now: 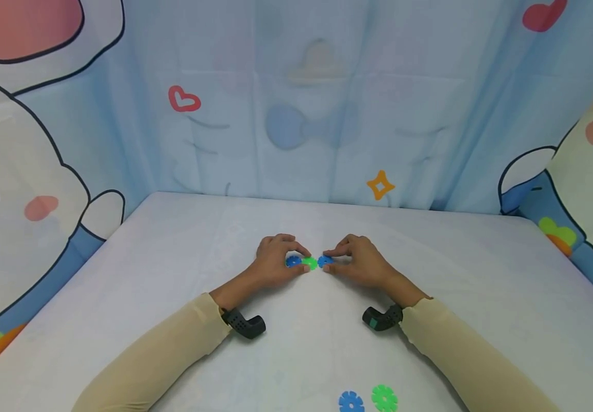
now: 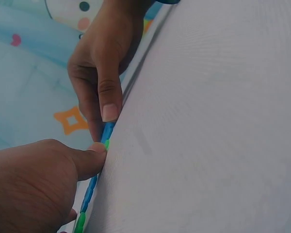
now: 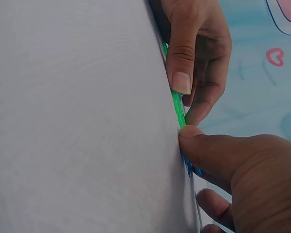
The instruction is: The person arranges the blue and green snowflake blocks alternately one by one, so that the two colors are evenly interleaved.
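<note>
My left hand (image 1: 275, 262) pinches a green notched plastic disc (image 1: 309, 263) between thumb and fingers, low over the white table. Joined to its left is a blue notched disc (image 1: 293, 261). Farther along that row, another green disc (image 2: 80, 223) shows in the left wrist view, past the left hand. My right hand (image 1: 362, 263) pinches a separate-looking blue disc (image 1: 325, 261) by its edges, close against the green one. Whether their notches interlock I cannot tell. The discs stand edge-on in both wrist views, partly hidden by the thumbs.
A loose blue disc (image 1: 351, 401) and a loose green disc (image 1: 384, 397) lie side by side near the front of the white table (image 1: 296, 355). Behind the table hangs a light blue printed curtain (image 1: 307, 131). Each wrist wears a black band.
</note>
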